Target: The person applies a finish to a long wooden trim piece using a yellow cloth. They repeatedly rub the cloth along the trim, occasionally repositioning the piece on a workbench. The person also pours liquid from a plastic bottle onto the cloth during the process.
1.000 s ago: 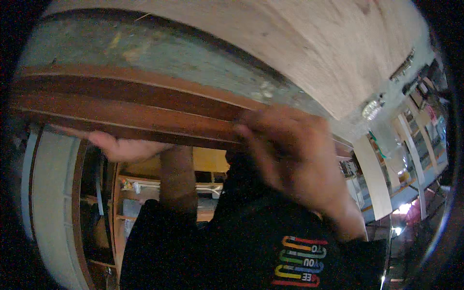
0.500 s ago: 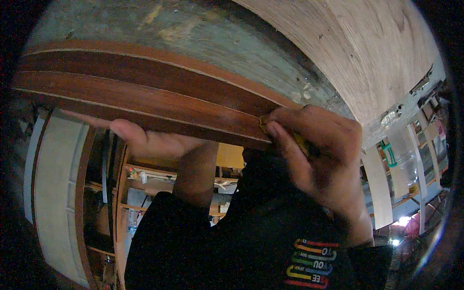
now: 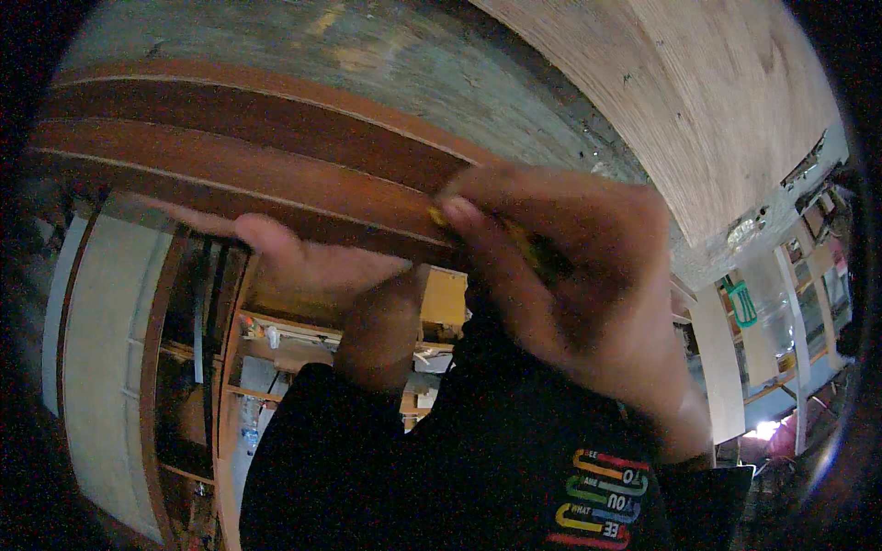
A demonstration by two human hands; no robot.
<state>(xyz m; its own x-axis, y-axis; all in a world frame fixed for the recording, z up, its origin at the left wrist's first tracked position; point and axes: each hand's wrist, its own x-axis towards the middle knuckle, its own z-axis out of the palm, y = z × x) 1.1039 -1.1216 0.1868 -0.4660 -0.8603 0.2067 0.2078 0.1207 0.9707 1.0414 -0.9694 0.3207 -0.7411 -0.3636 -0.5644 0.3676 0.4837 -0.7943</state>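
Note:
A long reddish-brown wooden board (image 3: 303, 174) with a stepped, lengthwise profile and pale edge lines runs from the left to the middle. My left hand (image 3: 303, 257) bears it from below, palm up, thumb against its near lower edge and fingers stretched along the underside, partly hidden. At the board's right end, my right hand (image 3: 570, 257) is closed round a slim yellow tool (image 3: 519, 243). Its tip touches or nearly touches the board's near edge; the fingers hide most of it, so its kind cannot be told. Motion blurs this hand somewhat.
Behind the board lies a worn grey-green surface (image 3: 404, 55). A pale wood-grain panel (image 3: 680, 110) stands at the upper right. Lower left are a cream panel (image 3: 110, 321) and open shelving (image 3: 220, 404). A green-handled item (image 3: 740, 303) is at the right, beside pale strips.
My right hand has slid left along the board with the yellow tool. The board now sits slightly higher in view, and my left hand appears a little further right.

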